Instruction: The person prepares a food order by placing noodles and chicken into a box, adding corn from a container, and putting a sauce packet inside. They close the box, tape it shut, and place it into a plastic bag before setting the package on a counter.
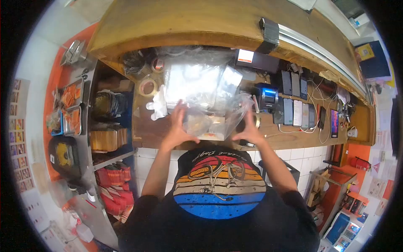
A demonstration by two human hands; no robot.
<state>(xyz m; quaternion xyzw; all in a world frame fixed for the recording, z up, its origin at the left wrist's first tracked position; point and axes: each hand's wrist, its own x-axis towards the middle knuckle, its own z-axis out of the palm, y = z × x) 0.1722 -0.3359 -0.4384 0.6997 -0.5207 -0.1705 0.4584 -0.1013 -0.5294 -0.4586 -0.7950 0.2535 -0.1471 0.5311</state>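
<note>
A clear plastic bag [233, 120] lies spread at the wooden counter's front edge, between my two hands. Inside or under its film shows a small pale box [213, 128] with a yellowish patch. My left hand [179, 131] is at the bag's left side, fingers apart and thumb stretched toward the box. On the other side my right hand [250, 128] has its fingers up along the bag's right edge, thumb spread inward. Just behind the bag sits a stack of clear plastic bags [191, 82]. A crumpled white plastic piece [157, 107] lies left of my left hand.
Tape rolls [147, 87] lie at the back left. To the right stand a blue-and-black device [267, 97] and several phones [297, 112] among white cables. A wooden shelf edge [189, 38] overhangs the back. Food trays [72, 95] stand on the left.
</note>
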